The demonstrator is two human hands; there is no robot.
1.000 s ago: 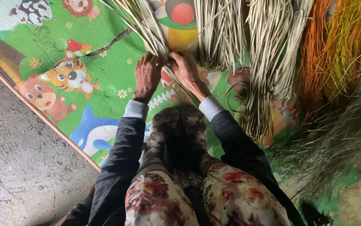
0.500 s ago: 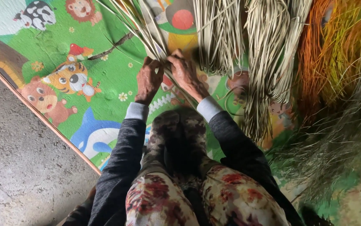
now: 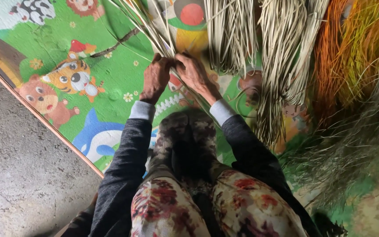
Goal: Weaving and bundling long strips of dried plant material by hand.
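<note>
My left hand (image 3: 155, 79) and my right hand (image 3: 192, 72) meet at the near end of a bunch of pale dried straw strands (image 3: 147, 24) that fans away up and to the left. Both hands pinch these strands where they gather, fingertips almost touching. The strands lie over a green play mat (image 3: 110, 79) printed with cartoon animals. My knees in flowered trousers (image 3: 185, 145) sit just below the hands.
Two thicker bundles of pale straw (image 3: 281, 52) lie to the right of my hands. Orange and yellow dyed straw (image 3: 356, 48) is heaped at the far right, with loose greyish fibres (image 3: 360, 145) below it. Bare concrete floor (image 3: 18, 175) borders the mat's left edge.
My left hand has shifted slightly up toward the right hand, and the fingers of both have closed tighter on the strands. The bundles beside them have not moved.
</note>
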